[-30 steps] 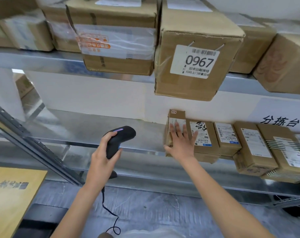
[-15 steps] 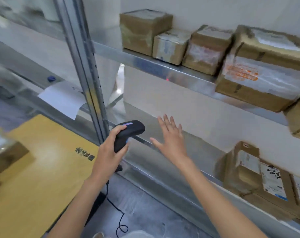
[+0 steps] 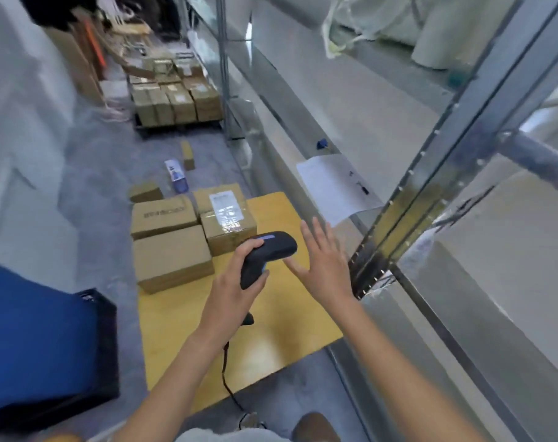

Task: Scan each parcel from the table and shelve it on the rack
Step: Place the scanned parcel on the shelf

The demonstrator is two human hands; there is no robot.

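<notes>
My left hand (image 3: 231,291) grips a black corded barcode scanner (image 3: 264,255) above the low yellow table (image 3: 271,342). My right hand (image 3: 325,263) hovers just right of the scanner, fingers spread, holding nothing. Several cardboard parcels sit at the table's far left end: a plain one (image 3: 172,256) nearest, a printed one (image 3: 162,215) behind it, and a taped one with a white label (image 3: 228,223) beside the scanner's head. The metal rack (image 3: 408,218) runs along the right.
A blue seat and black crate (image 3: 95,346) stand at the left. More boxes sit on a pallet (image 3: 175,100) down the aisle, and small items lie on the floor (image 3: 188,154). A white paper (image 3: 331,186) lies on the rack shelf. My shoe (image 3: 316,425) is at the bottom.
My view has swung left from the rack's shelved parcels down to the table. My right hand left the shelved parcel and came back beside the scanner, still open.
</notes>
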